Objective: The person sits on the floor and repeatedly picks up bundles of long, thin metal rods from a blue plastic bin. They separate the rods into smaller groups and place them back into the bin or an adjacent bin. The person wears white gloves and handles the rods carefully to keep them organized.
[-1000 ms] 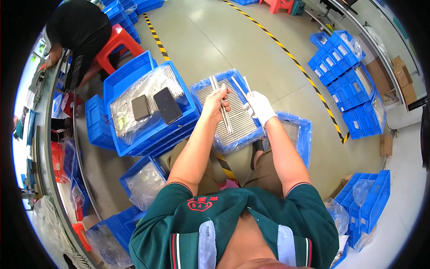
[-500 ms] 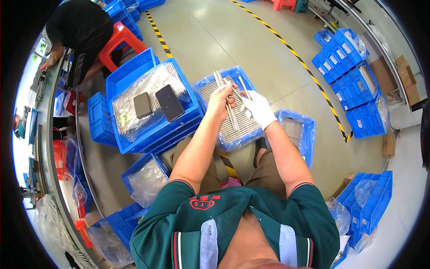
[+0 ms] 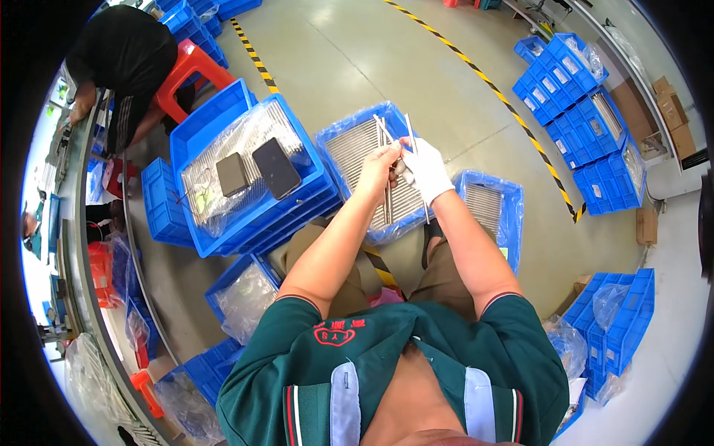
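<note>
My bare left hand (image 3: 380, 165) and my white-gloved right hand (image 3: 429, 168) meet above a blue bin (image 3: 343, 131) lined with clear plastic and filled with thin metal rods. Both hands grip a few long thin metal rods (image 3: 410, 134) that stick up past the fingers and hang down below them. The bin rests over my knees.
A stack of blue bins (image 3: 223, 119) to the left carries a plastic-covered tray with a dark phone (image 3: 276, 168) and a small dark box (image 3: 232, 175). Another rod-filled bin (image 3: 513, 195) sits at right. More blue bins (image 3: 573, 70) stand far right. A person in black sits on a red stool (image 3: 192, 63) at upper left.
Both hands stay together over the rod bin, shifting slightly; the rods between them have been turned and regripped.
</note>
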### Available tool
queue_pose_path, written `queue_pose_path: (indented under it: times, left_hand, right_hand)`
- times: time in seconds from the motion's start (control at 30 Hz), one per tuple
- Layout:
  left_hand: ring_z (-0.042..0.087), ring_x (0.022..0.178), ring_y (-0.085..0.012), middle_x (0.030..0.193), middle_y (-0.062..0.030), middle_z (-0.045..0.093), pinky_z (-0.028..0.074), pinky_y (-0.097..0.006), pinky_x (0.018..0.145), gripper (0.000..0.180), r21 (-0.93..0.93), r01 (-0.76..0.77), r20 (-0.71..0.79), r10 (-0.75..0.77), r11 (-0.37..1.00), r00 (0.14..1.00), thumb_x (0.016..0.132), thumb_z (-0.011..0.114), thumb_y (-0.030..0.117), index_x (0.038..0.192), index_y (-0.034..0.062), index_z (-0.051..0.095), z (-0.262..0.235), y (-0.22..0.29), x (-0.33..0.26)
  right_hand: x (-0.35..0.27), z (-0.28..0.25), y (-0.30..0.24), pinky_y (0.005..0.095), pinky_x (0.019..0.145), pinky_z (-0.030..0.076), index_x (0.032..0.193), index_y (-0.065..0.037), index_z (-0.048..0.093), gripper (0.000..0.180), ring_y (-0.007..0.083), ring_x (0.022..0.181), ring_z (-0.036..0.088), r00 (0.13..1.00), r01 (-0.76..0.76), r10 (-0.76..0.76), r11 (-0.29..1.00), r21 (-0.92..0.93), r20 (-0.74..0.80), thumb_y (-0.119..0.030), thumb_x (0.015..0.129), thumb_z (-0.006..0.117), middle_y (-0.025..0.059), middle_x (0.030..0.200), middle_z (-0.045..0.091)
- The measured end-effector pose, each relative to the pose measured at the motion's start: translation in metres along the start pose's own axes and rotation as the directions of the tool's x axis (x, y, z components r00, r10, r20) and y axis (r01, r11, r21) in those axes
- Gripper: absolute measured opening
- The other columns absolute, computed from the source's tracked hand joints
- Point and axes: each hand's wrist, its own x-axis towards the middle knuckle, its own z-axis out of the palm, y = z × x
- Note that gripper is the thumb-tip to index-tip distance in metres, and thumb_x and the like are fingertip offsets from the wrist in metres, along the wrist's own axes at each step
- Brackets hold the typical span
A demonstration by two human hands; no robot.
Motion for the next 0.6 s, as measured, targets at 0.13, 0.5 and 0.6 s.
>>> queue_pose_path:
  times: [0.13, 0.5, 0.6]
  left_hand:
    - [0.038, 0.047, -0.0064, 0.06, 0.0024, 0.046, 0.031, -0.02, 0.041, 0.022, -0.129, -0.027, 0.061, 0.035, 0.991, 0.997, 0.094, 0.047, 0.022, 0.081, 0.0066, 0.058, 0.001, 0.005, -0.002]
    - [0.042, 0.047, -0.0086, 0.062, -0.0003, 0.049, 0.036, -0.023, 0.042, 0.029, -0.028, 0.212, 0.308, -0.194, 0.977, 0.932, 0.093, 0.051, 0.031, 0.081, 0.006, 0.058, -0.002, -0.005, -0.003]
    - [0.048, 0.05, -0.0092, 0.067, 0.0, 0.053, 0.041, -0.024, 0.044, 0.028, -0.008, 0.254, 0.276, -0.242, 0.967, 0.93, 0.093, 0.052, 0.032, 0.082, 0.007, 0.06, 0.01, -0.009, -0.005]
  right_hand:
    - [0.002, -0.003, -0.002, 0.0281, 0.049, 0.046, 0.106, 0.0, 0.057, 0.022, 0.0139, 0.066, 0.061, 0.994, 0.106, -0.105, 0.994, -0.024, 0.039, -0.017, 0.09, 0.056, 0.0106, 0.079, 0.063]
    - [0.029, -0.018, -0.012, 0.0258, 0.041, 0.038, 0.075, -0.005, 0.059, 0.022, 0.0114, 0.046, 0.049, 0.998, -0.065, 0.062, 0.984, 0.165, 0.025, -0.025, 0.086, 0.063, 0.0028, 0.06, 0.054]
    - [0.03, -0.019, -0.01, 0.0269, 0.037, 0.036, 0.071, -0.007, 0.054, 0.025, 0.013, 0.042, 0.046, 0.973, -0.009, 0.041, 0.99, 0.141, -0.228, -0.025, 0.084, 0.064, 0.0038, 0.06, 0.051]
